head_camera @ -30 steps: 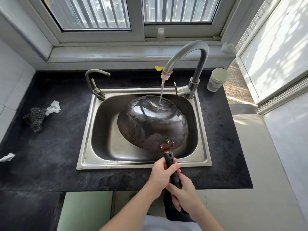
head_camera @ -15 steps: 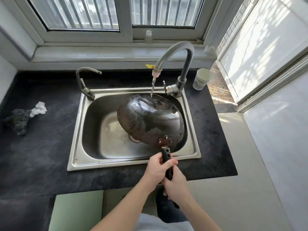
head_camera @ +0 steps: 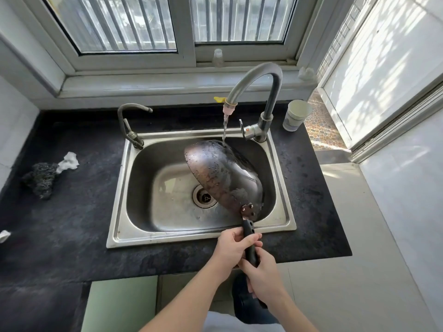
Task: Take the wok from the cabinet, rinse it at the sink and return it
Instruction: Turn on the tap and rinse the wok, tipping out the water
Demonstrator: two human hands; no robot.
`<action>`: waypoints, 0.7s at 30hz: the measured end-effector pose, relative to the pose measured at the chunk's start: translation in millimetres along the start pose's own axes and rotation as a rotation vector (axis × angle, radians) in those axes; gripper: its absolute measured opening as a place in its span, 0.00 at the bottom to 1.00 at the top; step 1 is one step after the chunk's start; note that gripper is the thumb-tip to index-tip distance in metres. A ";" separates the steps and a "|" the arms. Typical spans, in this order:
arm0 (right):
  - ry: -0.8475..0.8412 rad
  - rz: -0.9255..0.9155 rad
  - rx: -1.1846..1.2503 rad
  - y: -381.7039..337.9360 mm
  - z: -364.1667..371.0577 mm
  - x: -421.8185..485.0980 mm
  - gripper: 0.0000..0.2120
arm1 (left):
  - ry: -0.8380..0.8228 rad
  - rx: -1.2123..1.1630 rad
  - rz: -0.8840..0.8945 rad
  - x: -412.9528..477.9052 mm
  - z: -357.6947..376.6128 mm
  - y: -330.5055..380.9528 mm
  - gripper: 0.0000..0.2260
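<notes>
Left hand [head_camera: 232, 245] is gripping the handle [head_camera: 248, 230] at its wok end, fingers wrapped round it. Right hand [head_camera: 265, 277] is clamping the same handle just behind. The wok [head_camera: 223, 176] is hanging over the sink [head_camera: 179, 238], tilted on edge, with its wet outer shell facing up. Water [head_camera: 224, 131] from the tap [head_camera: 254, 77] is striking only the far rim.

Judgement: rinsing is under way, not complete. To do it well, both hands should be rolling the wok so the stream sweeps shell and inside, keeping the rim within the basin and splash off the counter [head_camera: 72, 212].
</notes>
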State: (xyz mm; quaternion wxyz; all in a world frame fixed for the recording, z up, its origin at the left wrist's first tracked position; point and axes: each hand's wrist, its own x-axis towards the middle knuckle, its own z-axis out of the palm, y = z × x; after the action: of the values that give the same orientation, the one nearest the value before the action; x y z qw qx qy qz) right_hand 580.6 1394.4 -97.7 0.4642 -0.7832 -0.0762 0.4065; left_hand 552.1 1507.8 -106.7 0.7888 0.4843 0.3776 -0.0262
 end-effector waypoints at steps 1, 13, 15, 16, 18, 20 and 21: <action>-0.004 -0.003 0.005 0.2 -1.7 1.5 0.02 | 0.005 0.016 0.000 1.7 1.0 1.0 0.09; -0.076 -0.009 0.200 -7.0 -25.4 6.2 0.06 | 0.021 0.225 0.025 15.2 20.8 17.3 0.07; -0.081 -0.002 0.207 -4.8 -29.5 7.1 0.07 | 0.017 0.237 0.018 16.1 24.7 17.1 0.07; -0.083 0.000 0.213 -3.7 -31.7 7.3 0.07 | 0.017 0.244 0.015 16.4 26.5 16.7 0.06; -0.090 0.008 0.229 -1.4 -34.7 7.8 0.07 | 0.022 0.252 0.013 16.4 29.2 16.7 0.06; -0.098 0.010 0.240 -0.4 -36.4 8.1 0.08 | 0.023 0.261 0.010 16.4 30.2 17.9 0.07; -0.101 0.007 0.245 -1.1 -36.7 7.7 0.08 | 0.021 0.268 0.009 16.4 30.2 18.6 0.08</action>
State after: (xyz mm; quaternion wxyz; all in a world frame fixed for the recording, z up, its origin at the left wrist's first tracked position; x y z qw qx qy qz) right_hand 611.9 1374.4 -92.4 0.5504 -0.6996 -0.0464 0.4533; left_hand 588.6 1499.3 -95.6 0.7132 0.5871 0.3770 -0.0677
